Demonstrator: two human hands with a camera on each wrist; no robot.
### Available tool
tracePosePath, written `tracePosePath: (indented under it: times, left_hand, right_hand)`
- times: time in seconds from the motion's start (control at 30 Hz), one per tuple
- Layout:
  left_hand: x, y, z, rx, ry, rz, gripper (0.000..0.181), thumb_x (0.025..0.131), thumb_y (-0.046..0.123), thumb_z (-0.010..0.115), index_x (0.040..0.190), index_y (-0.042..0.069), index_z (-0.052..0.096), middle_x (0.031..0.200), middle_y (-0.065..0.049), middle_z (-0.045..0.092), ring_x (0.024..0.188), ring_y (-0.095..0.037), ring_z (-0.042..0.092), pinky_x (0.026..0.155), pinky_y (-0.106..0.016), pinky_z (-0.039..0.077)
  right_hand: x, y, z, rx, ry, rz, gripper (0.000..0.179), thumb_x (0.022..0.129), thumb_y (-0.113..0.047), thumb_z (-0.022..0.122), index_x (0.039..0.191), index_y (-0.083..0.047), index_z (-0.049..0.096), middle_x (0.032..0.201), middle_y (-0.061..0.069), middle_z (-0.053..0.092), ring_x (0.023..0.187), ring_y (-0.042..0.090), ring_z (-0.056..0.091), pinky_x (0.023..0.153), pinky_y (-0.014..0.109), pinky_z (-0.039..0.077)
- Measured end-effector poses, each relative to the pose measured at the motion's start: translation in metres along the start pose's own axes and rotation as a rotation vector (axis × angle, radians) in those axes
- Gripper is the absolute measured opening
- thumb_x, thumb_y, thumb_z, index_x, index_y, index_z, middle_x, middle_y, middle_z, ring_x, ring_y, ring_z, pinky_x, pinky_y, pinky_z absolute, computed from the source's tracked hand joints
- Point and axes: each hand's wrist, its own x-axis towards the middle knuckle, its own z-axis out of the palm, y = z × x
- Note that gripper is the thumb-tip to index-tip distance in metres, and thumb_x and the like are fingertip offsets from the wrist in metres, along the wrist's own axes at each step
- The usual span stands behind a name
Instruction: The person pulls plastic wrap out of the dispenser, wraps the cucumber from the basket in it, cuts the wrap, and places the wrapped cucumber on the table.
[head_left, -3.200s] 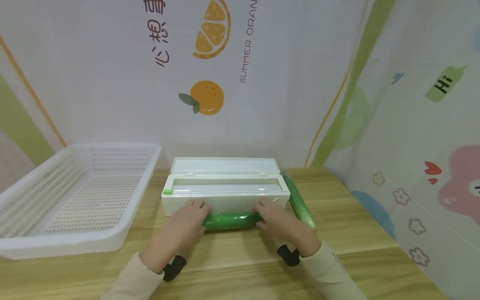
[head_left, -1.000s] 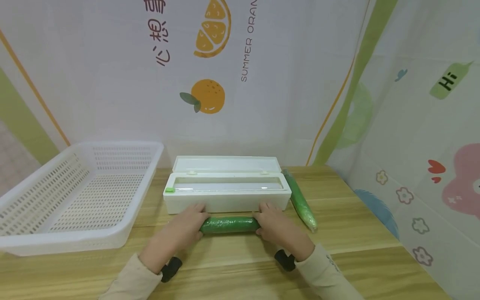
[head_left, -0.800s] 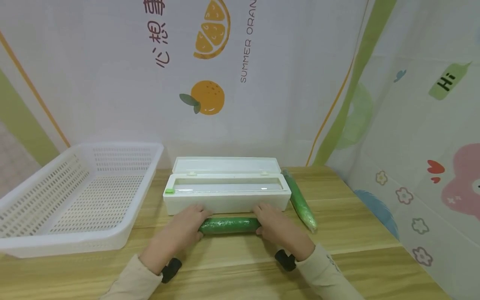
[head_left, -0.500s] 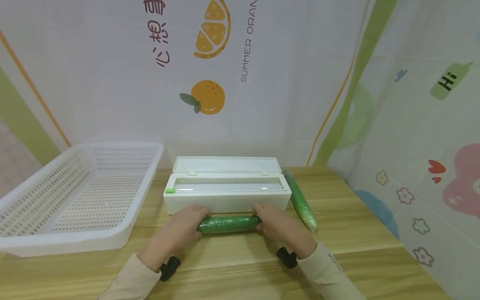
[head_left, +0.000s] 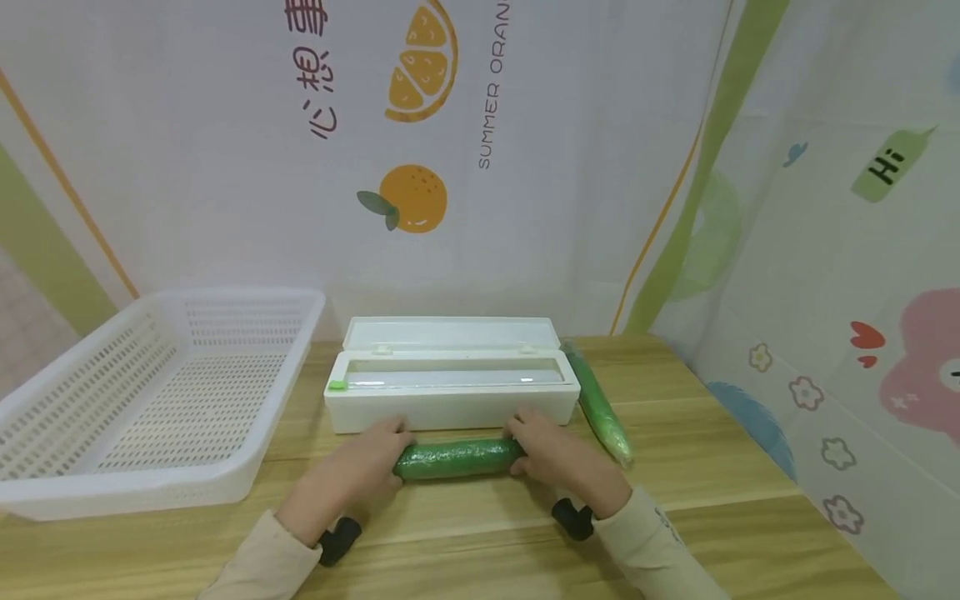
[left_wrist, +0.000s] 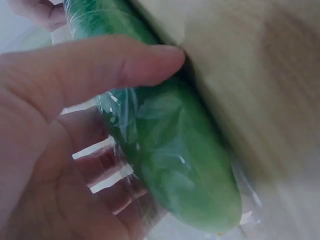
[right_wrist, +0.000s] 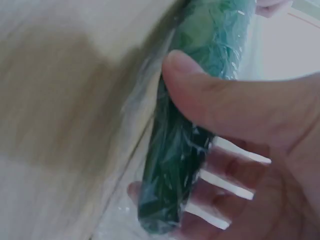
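Observation:
A cucumber point(head_left: 457, 459) in shiny clear cling film lies crosswise in front of the cling film dispenser point(head_left: 450, 410). My left hand point(head_left: 362, 467) grips its left end; in the left wrist view the thumb point(left_wrist: 150, 65) lies over the film and the fingers curl underneath, with loose film past the pale tip. At the other end my right hand point(head_left: 551, 450) holds it the same way. The right wrist view shows the thumb point(right_wrist: 185, 75) across the dark green end and film trailing beside it. The white dispenser has its lid point(head_left: 450, 333) raised and a green slider point(head_left: 337, 385) at the left.
Another film-wrapped cucumber point(head_left: 597, 408) lies slanted at the dispenser's right side. A white plastic basket point(head_left: 247, 467) with slatted walls stands on the left of the wooden table point(head_left: 465, 542). A printed cloth point(head_left: 525, 250) hangs behind.
The hands have drawn the cucumber slightly away from the dispenser, toward me. More of its left end shows than 3.2 seconds ago. Both hands keep their hold; the basket and second cucumber stay put.

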Motion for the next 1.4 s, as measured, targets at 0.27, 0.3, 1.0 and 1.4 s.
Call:
tracePosePath:
  times: [0.27, 0.3, 1.0, 1.4]
  left_hand:
    - [-0.004, -0.001, -0.001, -0.058, -0.05, -0.019, 0.046, 0.075, 0.003, 0.07, 0.118, -0.003, 0.057, 0.119, -0.014, 0.054, 0.11, -0.029, 0.052, 0.098, -0.047, 0.043]
    - [-0.004, -0.002, -0.002, -0.066, -0.05, -0.018, 0.047, 0.075, 0.003, 0.069, 0.12, -0.003, 0.057, 0.122, -0.016, 0.053, 0.113, -0.031, 0.052, 0.1, -0.048, 0.042]
    - [-0.007, -0.023, -0.056, -0.375, 0.382, 0.097, 0.032, 0.091, 0.031, 0.058, 0.12, 0.016, 0.057, 0.085, -0.001, 0.07, 0.074, -0.018, 0.063, 0.073, -0.039, 0.05]
    - [-0.01, -0.012, -0.061, -0.256, 0.435, -0.073, 0.037, 0.1, 0.041, 0.036, 0.08, 0.013, 0.049, 0.056, 0.005, 0.026, 0.051, -0.011, 0.025, 0.049, -0.026, 0.029]
  right_hand:
    - [-0.002, 0.014, -0.007, 0.14, -0.135, -0.051, 0.032, 0.085, -0.018, 0.066, 0.112, -0.001, 0.06, 0.102, 0.003, 0.056, 0.099, 0.021, 0.053, 0.088, 0.036, 0.046]
    - [-0.002, 0.016, -0.009, 0.162, -0.15, -0.058, 0.033, 0.087, -0.019, 0.064, 0.114, -0.001, 0.06, 0.105, 0.004, 0.057, 0.101, 0.022, 0.053, 0.089, 0.037, 0.046]
    - [-0.016, 0.019, -0.065, 0.516, 0.078, -0.034, 0.038, 0.103, -0.026, 0.029, 0.124, -0.005, 0.053, 0.083, 0.006, 0.052, 0.068, 0.012, 0.051, 0.069, 0.028, 0.052]
    - [-0.019, 0.009, -0.068, 0.249, 0.169, -0.113, 0.05, 0.091, -0.043, 0.052, 0.139, -0.03, 0.043, 0.124, -0.001, 0.061, 0.102, 0.011, 0.06, 0.09, 0.036, 0.05]
